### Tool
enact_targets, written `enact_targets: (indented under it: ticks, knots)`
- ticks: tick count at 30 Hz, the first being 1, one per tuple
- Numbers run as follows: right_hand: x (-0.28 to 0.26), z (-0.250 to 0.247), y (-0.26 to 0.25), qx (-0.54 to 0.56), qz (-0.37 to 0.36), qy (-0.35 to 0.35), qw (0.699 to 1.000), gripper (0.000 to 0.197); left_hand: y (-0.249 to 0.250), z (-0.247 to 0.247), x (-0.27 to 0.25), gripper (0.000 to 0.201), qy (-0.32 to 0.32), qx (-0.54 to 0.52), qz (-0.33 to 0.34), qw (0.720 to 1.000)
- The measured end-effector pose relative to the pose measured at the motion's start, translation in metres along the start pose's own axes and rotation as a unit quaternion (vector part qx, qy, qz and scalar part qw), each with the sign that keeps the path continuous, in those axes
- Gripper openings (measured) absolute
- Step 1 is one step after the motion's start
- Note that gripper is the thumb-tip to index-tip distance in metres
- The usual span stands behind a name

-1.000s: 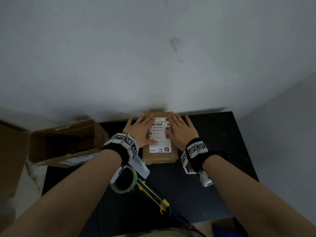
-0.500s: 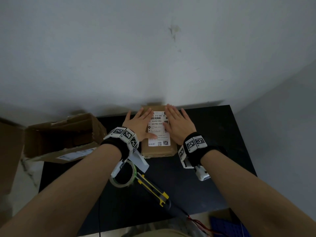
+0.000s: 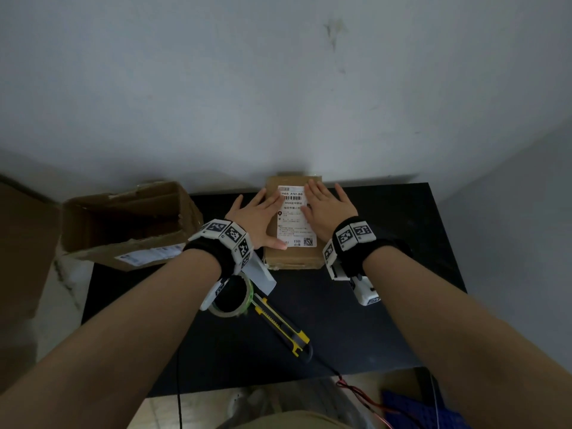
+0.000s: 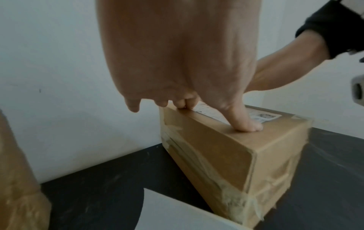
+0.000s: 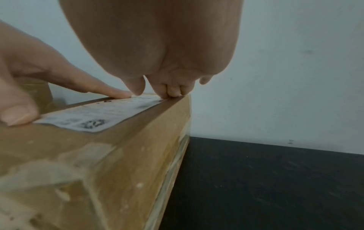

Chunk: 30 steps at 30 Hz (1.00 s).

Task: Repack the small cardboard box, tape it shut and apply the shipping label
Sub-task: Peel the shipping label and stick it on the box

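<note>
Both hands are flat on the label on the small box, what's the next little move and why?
Probably sweep both hands outward to the label's edges: the small box already looks taped, and flat fingers cover only the label's sides.

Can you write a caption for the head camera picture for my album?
Both hands, left and right, press a label flat onto a taped box on a black table.
</note>
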State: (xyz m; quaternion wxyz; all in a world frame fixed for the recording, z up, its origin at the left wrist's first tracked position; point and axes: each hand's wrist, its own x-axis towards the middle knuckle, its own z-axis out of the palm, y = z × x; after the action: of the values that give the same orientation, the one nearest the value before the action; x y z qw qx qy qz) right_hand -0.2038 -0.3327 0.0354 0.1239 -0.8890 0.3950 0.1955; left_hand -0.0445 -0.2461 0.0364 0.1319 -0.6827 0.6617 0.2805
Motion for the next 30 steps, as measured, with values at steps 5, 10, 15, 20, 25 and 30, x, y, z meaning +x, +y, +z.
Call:
enact_targets:
  ticks: [5,10,15,20,25,30]
  knots:
    - [-0.001,-0.001,0.001,-0.004,-0.003,-0.016,1.000,0.057,0.010,0.011,-0.012,0.095,0.011,-0.006,-0.017,1.000]
    - [-0.001,0.001,-0.003,0.023,0.003,-0.023,0.999,0.059,0.012,0.019,-0.026,0.104,-0.003,0.018,0.002,1.000]
    - [-0.012,0.012,-0.013,0.005,-0.008,-0.007,1.000,0.059,0.019,0.026,-0.035,0.085,0.028,0.065,-0.004,0.997]
    - [-0.039,0.035,-0.025,0.020,-0.032,0.025,0.999,0.058,0.028,0.037,-0.043,0.069,0.060,0.102,-0.009,0.993]
    - [-0.067,0.050,-0.035,0.033,-0.047,0.042,0.998,0.057,0.036,0.052,-0.044,0.066,0.089,0.095,-0.025,0.991]
    - [-0.090,0.068,-0.043,0.049,-0.053,0.072,0.995,0.056,0.038,0.052,-0.048,0.063,0.078,0.076,-0.033,0.993]
